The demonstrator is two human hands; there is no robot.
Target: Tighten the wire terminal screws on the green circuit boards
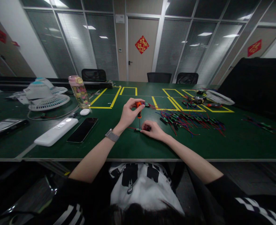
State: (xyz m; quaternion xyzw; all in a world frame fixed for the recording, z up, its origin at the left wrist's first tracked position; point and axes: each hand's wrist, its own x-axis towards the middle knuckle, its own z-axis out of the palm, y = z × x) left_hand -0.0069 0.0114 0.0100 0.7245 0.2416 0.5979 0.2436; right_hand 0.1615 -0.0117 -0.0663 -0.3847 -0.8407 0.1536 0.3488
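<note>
My left hand point(130, 112) grips the orange and black handle of a screwdriver point(139, 115) from above, and its thin shaft points straight down. At the tip lies a small green circuit board point(137, 129) with a red wire running off to the left. My right hand point(154, 130) rests on the table with thumb and fingers pinched at the board's right end; part of the board is hidden behind them. Just beyond the screwdriver handle is another small circuit board point(147, 105) with red wires. To the right spreads a pile of wired circuit boards point(191, 120).
On the left lie a black phone point(83, 130), a white power strip-like box point(56, 132) and a white earphone case point(84, 112). Behind them stand a pink-lidded bottle point(79, 92) and white fans point(47, 98). Yellow tape point(115, 97) marks the green table. A black screen-like panel point(255, 87) stands right.
</note>
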